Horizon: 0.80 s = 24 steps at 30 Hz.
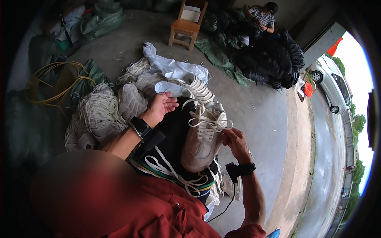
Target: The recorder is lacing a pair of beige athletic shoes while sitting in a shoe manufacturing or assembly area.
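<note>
Head view: a pale shoe [202,144] lay on the person's lap while both hands worked at its white laces [206,121].

The right hand [235,141] sat just beside the shoe's right side, its fingers [227,134] pressed together, pinching a lace end; the left hand [160,108] hovered above the lap's left edge, palm up, fingers [171,102] loosely spread, holding nothing; a heap of pale shoes [131,99] and white cord [95,115] lay on the concrete floor [262,119] beyond the knees; a wooden chair [186,25] stood well apart near the floor's far edge; another person [262,18] sat beside a dark pile [274,59].
</note>
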Each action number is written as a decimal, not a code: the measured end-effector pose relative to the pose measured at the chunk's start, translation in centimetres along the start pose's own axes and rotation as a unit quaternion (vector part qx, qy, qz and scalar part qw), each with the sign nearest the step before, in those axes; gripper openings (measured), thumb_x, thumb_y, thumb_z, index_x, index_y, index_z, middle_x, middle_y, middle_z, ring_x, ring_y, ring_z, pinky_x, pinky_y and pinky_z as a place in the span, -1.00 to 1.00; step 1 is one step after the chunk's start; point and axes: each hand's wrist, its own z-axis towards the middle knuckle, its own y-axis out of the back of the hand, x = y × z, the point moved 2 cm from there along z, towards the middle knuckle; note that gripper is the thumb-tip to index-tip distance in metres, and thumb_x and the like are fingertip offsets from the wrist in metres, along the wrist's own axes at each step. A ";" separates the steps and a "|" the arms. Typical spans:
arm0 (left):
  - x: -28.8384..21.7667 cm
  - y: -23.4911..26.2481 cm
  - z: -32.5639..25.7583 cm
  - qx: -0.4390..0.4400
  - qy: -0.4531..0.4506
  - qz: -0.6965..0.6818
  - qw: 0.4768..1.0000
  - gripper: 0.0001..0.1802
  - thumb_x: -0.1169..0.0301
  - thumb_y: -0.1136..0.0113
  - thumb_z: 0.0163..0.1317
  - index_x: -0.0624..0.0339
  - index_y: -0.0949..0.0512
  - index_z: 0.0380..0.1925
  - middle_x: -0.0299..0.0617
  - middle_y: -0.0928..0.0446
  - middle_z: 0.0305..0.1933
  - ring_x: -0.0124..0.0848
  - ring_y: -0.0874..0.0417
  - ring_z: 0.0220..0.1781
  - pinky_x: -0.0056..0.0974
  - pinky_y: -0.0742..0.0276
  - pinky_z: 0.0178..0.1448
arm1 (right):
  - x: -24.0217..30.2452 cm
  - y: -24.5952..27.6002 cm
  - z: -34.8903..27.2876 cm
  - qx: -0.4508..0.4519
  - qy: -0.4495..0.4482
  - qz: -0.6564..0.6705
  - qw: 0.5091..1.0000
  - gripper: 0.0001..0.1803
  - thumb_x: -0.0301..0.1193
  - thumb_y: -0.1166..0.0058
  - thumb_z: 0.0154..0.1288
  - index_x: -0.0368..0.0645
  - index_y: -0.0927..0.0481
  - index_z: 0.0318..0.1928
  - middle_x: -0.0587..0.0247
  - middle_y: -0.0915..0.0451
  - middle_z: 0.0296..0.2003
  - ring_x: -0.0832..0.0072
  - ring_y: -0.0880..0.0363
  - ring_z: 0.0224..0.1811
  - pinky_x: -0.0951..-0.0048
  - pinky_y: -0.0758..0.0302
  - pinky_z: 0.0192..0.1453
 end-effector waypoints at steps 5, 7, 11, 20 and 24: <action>0.5 -3.2 -1.9 0.092 -0.062 0.329 0.938 -0.76 0.42 -0.07 0.01 0.26 -0.49 -0.28 -0.28 -0.48 -0.48 -0.55 -0.45 -0.58 -0.48 -0.36 -0.55 | 0.2 -0.4 0.1 0.015 -0.007 0.007 1.000 -0.74 -0.29 0.06 0.29 -0.22 -0.49 -0.43 0.40 -0.36 -0.67 0.64 -0.28 -0.61 0.60 -0.23 -0.50; 2.5 -3.7 -0.9 0.135 -0.256 0.474 0.832 -0.77 0.47 -0.12 -0.01 0.28 -0.51 -0.30 -0.27 -0.47 -0.48 -0.53 -0.47 -0.55 -0.43 -0.36 -0.51 | 0.5 -0.9 0.2 0.016 -0.009 0.003 1.000 -0.75 -0.28 0.06 0.29 -0.22 -0.51 -0.38 0.41 -0.35 -0.68 0.65 -0.27 -0.62 0.62 -0.21 -0.51; 3.1 -4.3 -0.4 0.142 -0.407 0.576 0.695 -0.89 0.51 -0.14 -0.05 0.30 -0.52 -0.47 -0.19 -0.42 -0.57 -0.46 -0.46 -0.47 -0.32 -0.38 -0.40 | 0.2 -0.6 0.5 0.020 -0.012 0.000 1.000 -0.74 -0.27 0.05 0.29 -0.23 -0.53 -0.33 0.42 -0.33 -0.69 0.67 -0.24 -0.64 0.63 -0.19 -0.53; 0.1 -3.6 -2.7 0.207 0.062 0.264 0.940 -0.86 0.41 -0.08 0.05 0.27 -0.46 -0.53 -0.22 -0.48 -0.57 -0.48 -0.51 -0.58 -0.47 -0.32 -0.65 | 0.2 -0.7 0.7 0.016 -0.004 -0.013 1.000 -0.82 -0.36 0.00 0.24 -0.22 -0.54 -0.32 0.45 -0.32 -0.70 0.68 -0.22 -0.67 0.63 -0.17 -0.55; 0.8 -3.4 -3.0 0.215 0.136 0.110 0.961 -0.85 0.39 -0.01 0.14 0.25 -0.45 -0.48 -0.17 -0.51 -0.54 -0.39 -0.53 -0.60 -0.41 -0.35 -0.62 | 0.0 -0.4 1.0 0.011 0.008 -0.002 1.000 -0.83 -0.36 0.00 0.23 -0.22 -0.52 -0.36 0.45 -0.31 -0.70 0.67 -0.20 -0.69 0.62 -0.16 -0.57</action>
